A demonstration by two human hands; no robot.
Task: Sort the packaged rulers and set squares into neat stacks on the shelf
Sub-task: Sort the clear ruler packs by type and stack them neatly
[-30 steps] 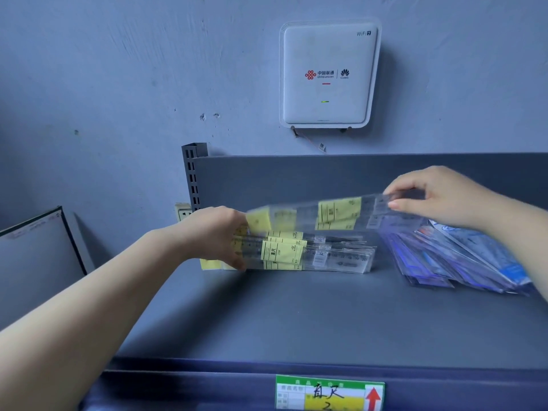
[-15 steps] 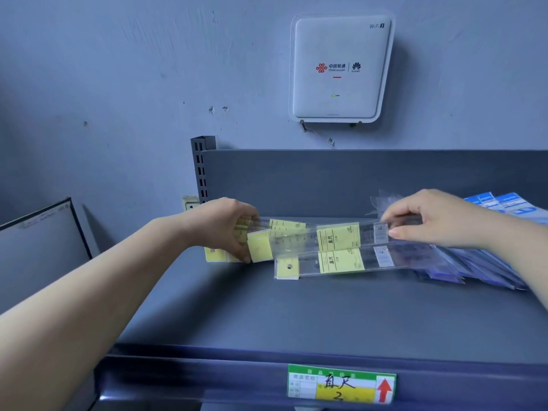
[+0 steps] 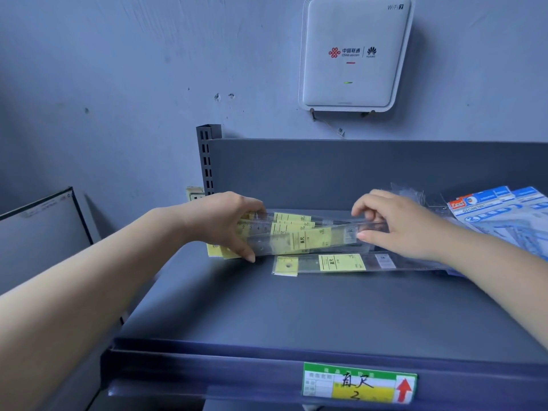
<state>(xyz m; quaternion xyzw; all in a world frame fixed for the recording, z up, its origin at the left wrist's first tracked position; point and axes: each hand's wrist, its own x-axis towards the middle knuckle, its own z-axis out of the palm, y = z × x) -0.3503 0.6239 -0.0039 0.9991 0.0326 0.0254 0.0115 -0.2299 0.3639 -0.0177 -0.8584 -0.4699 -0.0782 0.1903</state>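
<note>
A stack of clear packaged rulers with yellow labels (image 3: 292,222) lies at the back left of the dark grey shelf (image 3: 296,315). My left hand (image 3: 225,221) grips the stack's left end, thumb at the front. One packaged ruler (image 3: 308,240) lies tilted on top of the stack; my right hand (image 3: 394,223) pinches its right end. Another packaged ruler (image 3: 341,263) lies flat on the shelf just in front of the stack. Blue and white set square packs (image 3: 504,212) lie fanned out at the right, partly behind my right arm.
A white router (image 3: 355,51) hangs on the wall above the shelf's back panel (image 3: 355,167). A slotted upright (image 3: 207,158) stands at the shelf's back left corner. A green and yellow price label (image 3: 358,382) is on the front rail. A grey board (image 3: 38,229) leans at far left.
My right hand has brought the ruler it holds leftward and down onto the top of the stack. One ruler stays on the shelf in front. The camera has moved closer.
</note>
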